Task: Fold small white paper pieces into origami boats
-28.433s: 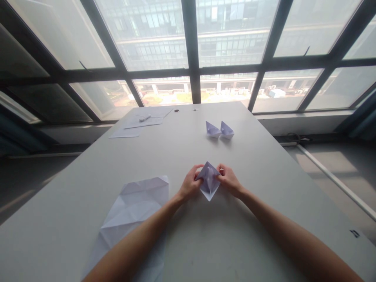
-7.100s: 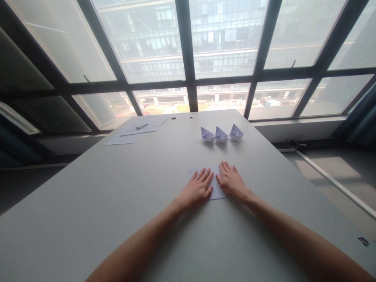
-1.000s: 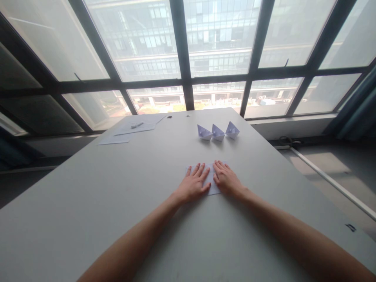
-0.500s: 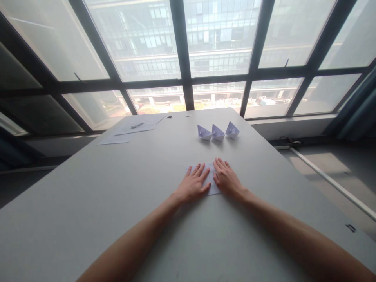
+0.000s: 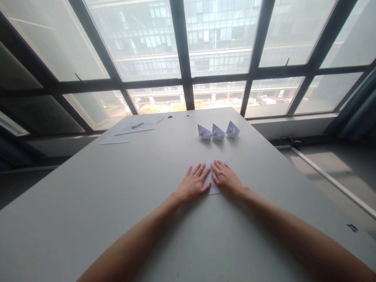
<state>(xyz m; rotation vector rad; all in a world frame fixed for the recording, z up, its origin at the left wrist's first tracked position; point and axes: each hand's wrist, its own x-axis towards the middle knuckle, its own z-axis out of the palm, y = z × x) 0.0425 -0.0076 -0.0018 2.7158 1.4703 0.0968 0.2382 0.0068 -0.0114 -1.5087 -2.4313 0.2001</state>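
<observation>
While three folded paper boats (image 5: 218, 134) stood finished on the bench (image 5: 73, 196), I saw one paper sheet (image 5: 215, 189) lying flat, not yet shaped, under left hand (image 5: 194, 183) and right hand (image 5: 226, 178), both palm-down, fingers extended, gripping nothing; folds unclear.

On the table (image 5: 117, 184), a sheet (image 5: 214, 190) is partly covered by the left hand (image 5: 194, 185) at nine o'clock and the right hand (image 5: 226, 178) at three; three boats (image 5: 218, 135) are ranged beyond at twelve, loose papers (image 5: 116, 138) bearing an object (image 5: 137, 125) toward ten.
</observation>
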